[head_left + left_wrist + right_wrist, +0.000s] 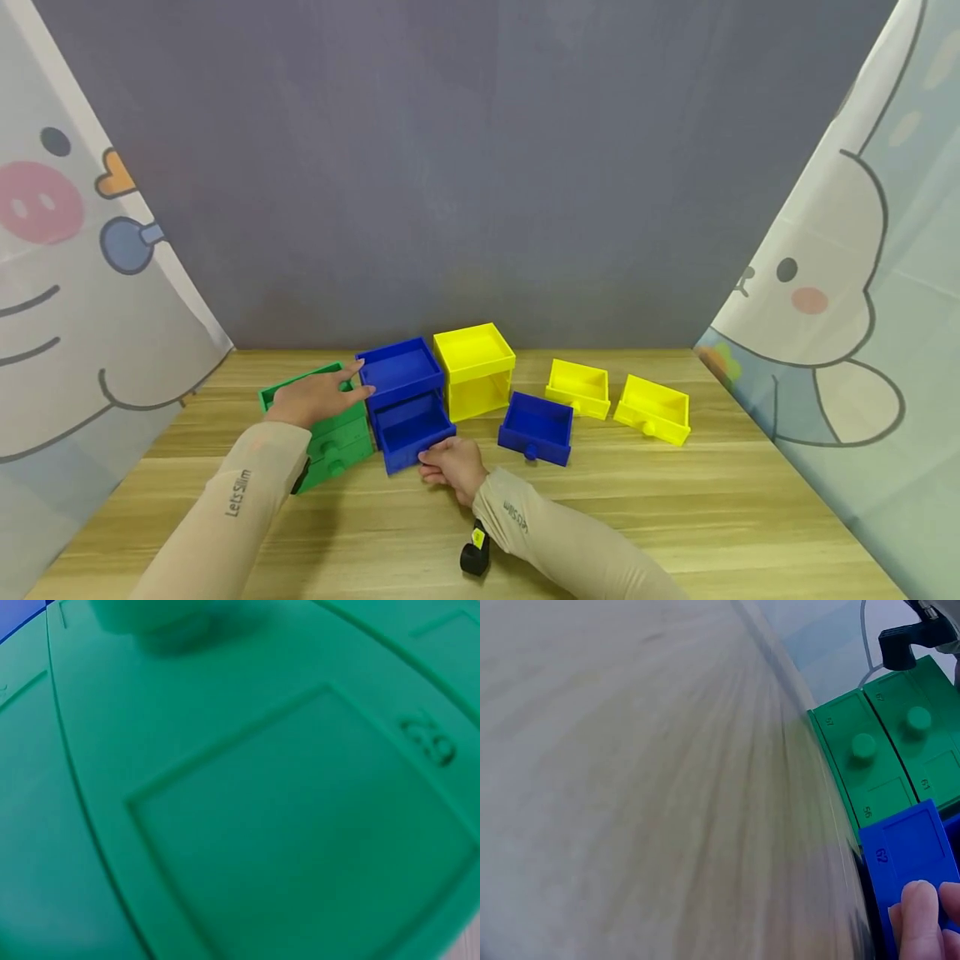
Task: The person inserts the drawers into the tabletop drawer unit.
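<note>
Pinching one blue drawer (411,432) with right fingers (920,911), two yellow drawers (654,408)

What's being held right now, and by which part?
The right hand holds the partly open blue drawer by its front; any knob there is hidden. The left hand lies at the blue cabinet, with no visible grip.

A wood-grain tabletop (697,517) carries three cabinets (401,368); beside them, three drawers (536,423).
</note>
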A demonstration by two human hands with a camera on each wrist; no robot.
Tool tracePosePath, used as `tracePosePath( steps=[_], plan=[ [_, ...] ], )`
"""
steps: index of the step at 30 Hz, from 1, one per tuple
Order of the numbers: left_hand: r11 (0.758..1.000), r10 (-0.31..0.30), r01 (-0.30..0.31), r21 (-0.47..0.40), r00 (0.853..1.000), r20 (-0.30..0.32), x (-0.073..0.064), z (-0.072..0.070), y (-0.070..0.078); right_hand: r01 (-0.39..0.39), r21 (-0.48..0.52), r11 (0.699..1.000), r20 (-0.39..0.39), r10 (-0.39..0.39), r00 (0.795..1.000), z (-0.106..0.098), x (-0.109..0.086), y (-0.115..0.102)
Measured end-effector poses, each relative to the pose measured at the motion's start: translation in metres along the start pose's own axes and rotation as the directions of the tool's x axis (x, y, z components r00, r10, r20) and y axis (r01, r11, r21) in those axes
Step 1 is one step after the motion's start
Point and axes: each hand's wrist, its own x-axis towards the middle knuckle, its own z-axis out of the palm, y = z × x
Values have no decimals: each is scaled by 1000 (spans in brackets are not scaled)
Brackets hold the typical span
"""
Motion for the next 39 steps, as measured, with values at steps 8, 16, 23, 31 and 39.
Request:
tracePosePath(
  steps=[8,16,23,31,39],
  plan=[
    [1000,-15,15,20,1000,-9,2,2,-2,-12,30,999,4,12,1000,4,7,-2],
    [1000,-18,18,18,1000,1,1,-2,-1,-26,50,998,12,25,1000,7,13,-5],
    [1000,-17,17,19,1000,14,2,-1,2,-16,72,997,-25,18,1000,9,18,-1],
    [1000,-12,12,20,1000,13,4,-1,3,-18,91,996,-53,23,998,8,18,-1],
    [1000,4,-4,-1,1000,0,4,3,-1,-13,91,996,-71,19,997,12,15,-1]
  ],
)
